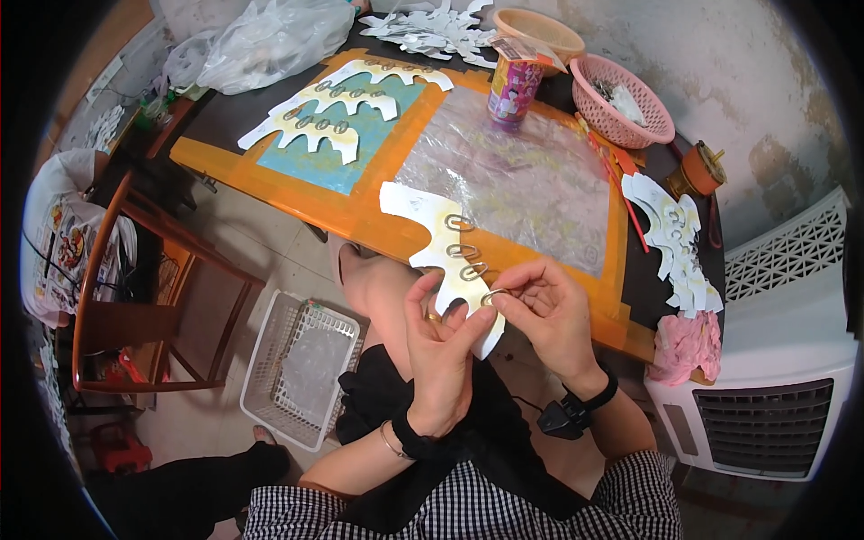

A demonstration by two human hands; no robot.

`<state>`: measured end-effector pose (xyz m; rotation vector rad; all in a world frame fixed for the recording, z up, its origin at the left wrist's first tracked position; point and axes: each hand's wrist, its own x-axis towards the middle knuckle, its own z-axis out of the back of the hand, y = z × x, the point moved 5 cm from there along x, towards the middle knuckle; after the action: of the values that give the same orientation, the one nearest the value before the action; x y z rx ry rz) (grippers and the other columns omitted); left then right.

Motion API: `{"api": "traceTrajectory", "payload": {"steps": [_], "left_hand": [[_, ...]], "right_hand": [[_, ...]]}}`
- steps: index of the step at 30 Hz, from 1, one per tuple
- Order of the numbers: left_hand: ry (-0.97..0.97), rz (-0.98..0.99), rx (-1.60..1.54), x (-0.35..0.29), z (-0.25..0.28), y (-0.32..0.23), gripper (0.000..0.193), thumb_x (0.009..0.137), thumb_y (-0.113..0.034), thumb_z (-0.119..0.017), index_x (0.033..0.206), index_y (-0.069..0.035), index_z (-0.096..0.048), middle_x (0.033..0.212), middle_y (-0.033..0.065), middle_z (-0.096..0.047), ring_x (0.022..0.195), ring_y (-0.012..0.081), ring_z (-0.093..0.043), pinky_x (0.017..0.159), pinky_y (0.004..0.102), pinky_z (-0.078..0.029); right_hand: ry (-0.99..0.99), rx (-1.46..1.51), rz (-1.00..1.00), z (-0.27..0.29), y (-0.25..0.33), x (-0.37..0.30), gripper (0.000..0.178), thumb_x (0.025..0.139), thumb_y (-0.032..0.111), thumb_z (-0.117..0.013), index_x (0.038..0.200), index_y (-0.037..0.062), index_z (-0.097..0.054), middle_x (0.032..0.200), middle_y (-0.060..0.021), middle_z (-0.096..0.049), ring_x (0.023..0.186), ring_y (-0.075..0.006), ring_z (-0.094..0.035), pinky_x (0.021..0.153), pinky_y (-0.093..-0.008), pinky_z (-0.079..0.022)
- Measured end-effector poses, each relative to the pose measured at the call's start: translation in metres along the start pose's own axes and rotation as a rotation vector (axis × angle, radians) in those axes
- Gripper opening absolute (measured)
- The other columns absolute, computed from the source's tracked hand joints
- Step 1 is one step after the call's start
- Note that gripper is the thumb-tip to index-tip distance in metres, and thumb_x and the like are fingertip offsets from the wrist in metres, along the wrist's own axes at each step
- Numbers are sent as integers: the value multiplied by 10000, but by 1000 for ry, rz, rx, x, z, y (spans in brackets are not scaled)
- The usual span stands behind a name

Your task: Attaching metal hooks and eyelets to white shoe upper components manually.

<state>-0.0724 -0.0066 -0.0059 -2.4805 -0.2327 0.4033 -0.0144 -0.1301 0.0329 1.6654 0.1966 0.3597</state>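
Observation:
A white scalloped cutout (439,256) with yellowish patches slants over the table's near edge. My left hand (439,355) pinches its lower end between thumb and fingers. Several oval metal wire loops (462,252) lie across the cutout in a row. With thumb and forefinger, my right hand (551,313) grips another metal wire loop (491,295) at the lower end, close to my left thumb. Three similar cutouts bearing loops, the nearest one (310,130) included, rest on a blue-green sheet (315,173) at the left of the table.
A pink basket (621,135), an orange basket (549,27) and a purple can (515,90) stand at the back. Stacked white cutouts (670,238) and a pink cloth (688,346) lie right. A wooden chair (148,337) and a white crate (261,396) are left below.

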Motion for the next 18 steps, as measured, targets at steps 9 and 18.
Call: {"api": "traceTrajectory", "payload": {"steps": [9,18], "left_hand": [[60,-24,-17,0,-8,-3,731,921,142,-660,1503,-97,-286,1443,134,-454,1272,226,-575,1058,337,-515],[48,-174,127,4,-14,0,764,907,114,-691,1524,-93,-292,1493,111,-334,1304,230,-515,1083,348,-476]], "right_hand": [[2,-369,167,6,14,-1,129,882,-75,-751,997,-25,-721,993,-63,-594,904,-141,-640,782,-269,-543],[8,-460,123,11,25,4,100,899,-11,-760,994,-32,-738,973,-84,-632,865,-160,-664,751,-291,-554]]}}
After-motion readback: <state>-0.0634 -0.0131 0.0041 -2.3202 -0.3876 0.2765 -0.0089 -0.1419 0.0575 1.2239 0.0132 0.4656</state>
